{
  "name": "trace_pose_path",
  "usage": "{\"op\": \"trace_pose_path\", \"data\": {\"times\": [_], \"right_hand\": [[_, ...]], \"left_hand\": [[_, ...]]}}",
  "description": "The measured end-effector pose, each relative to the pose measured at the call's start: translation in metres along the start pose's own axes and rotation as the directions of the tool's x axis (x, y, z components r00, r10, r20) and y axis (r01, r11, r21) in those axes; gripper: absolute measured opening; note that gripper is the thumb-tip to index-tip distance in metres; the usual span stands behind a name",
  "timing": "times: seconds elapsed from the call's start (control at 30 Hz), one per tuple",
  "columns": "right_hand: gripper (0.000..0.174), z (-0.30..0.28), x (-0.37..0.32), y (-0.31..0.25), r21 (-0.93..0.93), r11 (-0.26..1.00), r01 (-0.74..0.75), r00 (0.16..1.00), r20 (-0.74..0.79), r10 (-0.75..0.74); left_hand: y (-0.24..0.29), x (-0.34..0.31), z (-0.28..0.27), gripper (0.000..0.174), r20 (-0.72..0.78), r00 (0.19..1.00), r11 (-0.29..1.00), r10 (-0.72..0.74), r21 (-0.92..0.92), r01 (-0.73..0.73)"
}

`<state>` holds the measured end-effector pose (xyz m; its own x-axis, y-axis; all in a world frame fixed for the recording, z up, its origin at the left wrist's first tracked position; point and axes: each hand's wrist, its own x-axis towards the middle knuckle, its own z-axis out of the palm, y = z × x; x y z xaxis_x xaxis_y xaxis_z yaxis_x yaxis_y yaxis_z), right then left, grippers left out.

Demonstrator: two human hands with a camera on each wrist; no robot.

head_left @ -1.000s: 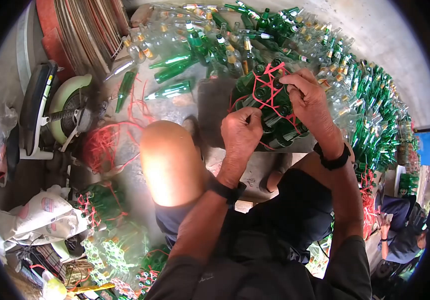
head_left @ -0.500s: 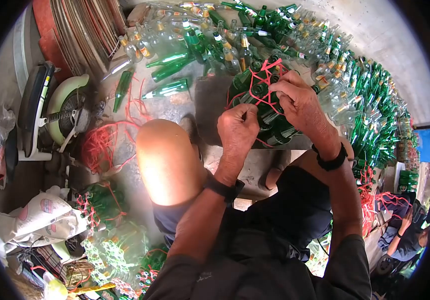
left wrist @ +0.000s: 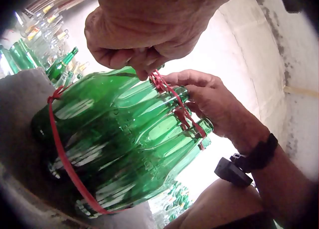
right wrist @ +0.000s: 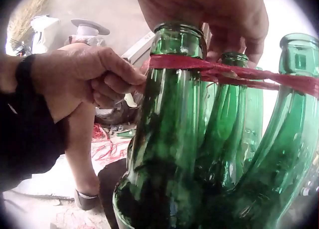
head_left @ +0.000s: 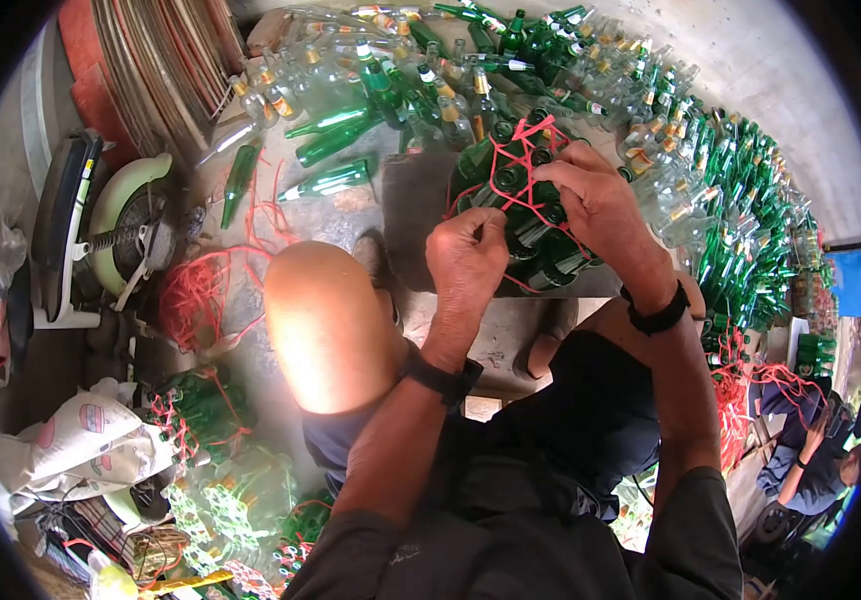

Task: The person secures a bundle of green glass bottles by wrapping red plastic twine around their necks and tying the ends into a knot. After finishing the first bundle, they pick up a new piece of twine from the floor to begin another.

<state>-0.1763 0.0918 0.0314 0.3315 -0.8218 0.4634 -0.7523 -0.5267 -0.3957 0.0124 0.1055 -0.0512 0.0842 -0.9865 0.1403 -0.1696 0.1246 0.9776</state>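
Note:
A bundle of green glass bottles (head_left: 522,215) stands on a grey stone block (head_left: 415,215), bound with red string (head_left: 510,165) around the necks and the base. My left hand (head_left: 485,235) pinches the red string (left wrist: 158,80) at the near side of the bundle (left wrist: 119,139). My right hand (head_left: 562,190) lies over the bottle necks at the far side, its fingers curled on the string (right wrist: 224,69). In the right wrist view the string runs taut across the necks (right wrist: 177,44), with the left hand (right wrist: 107,77) beside them.
Heaps of green and clear bottles (head_left: 710,170) fill the back and right. Loose green bottles (head_left: 328,180) and tangled red string (head_left: 195,290) lie on the floor at left. Tied bundles (head_left: 200,405) sit at lower left. My bare knee (head_left: 335,320) is close below; another person (head_left: 810,450) sits at right.
Both hands stay on the bundle. The right hand's fingers have slid lower across the necks along the string, and the left hand keeps its pinch.

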Motion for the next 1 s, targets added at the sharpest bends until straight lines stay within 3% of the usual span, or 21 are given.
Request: {"op": "trace_pose_path", "data": {"times": [0.13,0.4,0.73,0.93,1.0], "right_hand": [[0.028,-0.002,0.003,0.004,0.009,0.999,0.031,0.999,0.032,-0.032],[0.014,-0.008,0.011,0.010,-0.154,0.986,0.058,0.988,0.151,-0.035],[0.006,-0.005,0.010,0.014,-0.179,0.980,0.086,0.983,0.178,-0.054],[0.008,-0.005,0.004,0.016,-0.007,1.000,0.008,0.992,0.127,-0.007],[0.007,-0.009,0.005,0.017,0.097,0.986,-0.137,0.983,0.134,0.123]], "left_hand": [[-0.001,0.000,0.000,0.010,0.004,1.000,1.000,-0.018,-0.005,0.018],[0.001,-0.001,0.000,0.010,0.018,0.998,0.998,-0.060,-0.015,0.060],[-0.006,0.000,0.001,0.012,0.019,0.996,0.980,-0.090,-0.179,0.092],[-0.010,0.001,-0.001,0.013,0.020,0.993,0.976,-0.119,-0.180,0.120],[-0.009,0.000,-0.002,0.013,0.035,0.991,0.978,-0.130,-0.160,0.134]]}}
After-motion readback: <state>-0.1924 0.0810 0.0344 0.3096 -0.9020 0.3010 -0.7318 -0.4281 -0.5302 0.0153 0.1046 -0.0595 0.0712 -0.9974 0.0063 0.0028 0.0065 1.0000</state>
